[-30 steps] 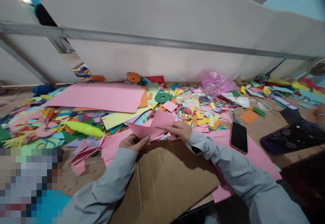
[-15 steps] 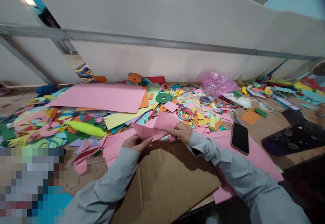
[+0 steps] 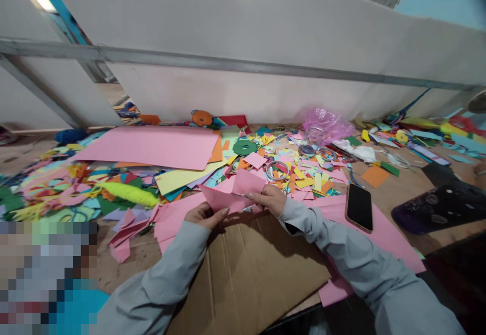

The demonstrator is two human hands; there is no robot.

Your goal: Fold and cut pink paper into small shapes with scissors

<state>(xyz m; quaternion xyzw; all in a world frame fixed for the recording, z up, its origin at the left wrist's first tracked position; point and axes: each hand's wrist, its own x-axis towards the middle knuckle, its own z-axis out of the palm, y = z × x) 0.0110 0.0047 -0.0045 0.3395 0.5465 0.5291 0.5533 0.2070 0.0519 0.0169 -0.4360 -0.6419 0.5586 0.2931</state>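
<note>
My left hand [image 3: 207, 217] pinches the lower left edge of a pink paper sheet [image 3: 228, 202] between thumb and fingers. The sheet is parted, with one flap standing up behind on the right. My right hand [image 3: 270, 199] is closed around a slim metal blade [image 3: 239, 194] that points left into the parting of the paper; its handle is hidden by the fingers, so I cannot tell the tool's kind. Both hands are above the far edge of a brown cardboard sheet [image 3: 250, 269].
A large pink sheet [image 3: 152, 145] lies over coloured papers at the left. Small paper scraps [image 3: 299, 165], a tape ring [image 3: 277, 170] and a pink plastic bag [image 3: 328, 124] are behind my hands. A phone [image 3: 359, 207] rests on pink paper at the right; beyond it is a dark pouch [image 3: 433, 206].
The blade and the hands have barely shifted; the paper's raised flap sits slightly lower. Everything else looks the same.
</note>
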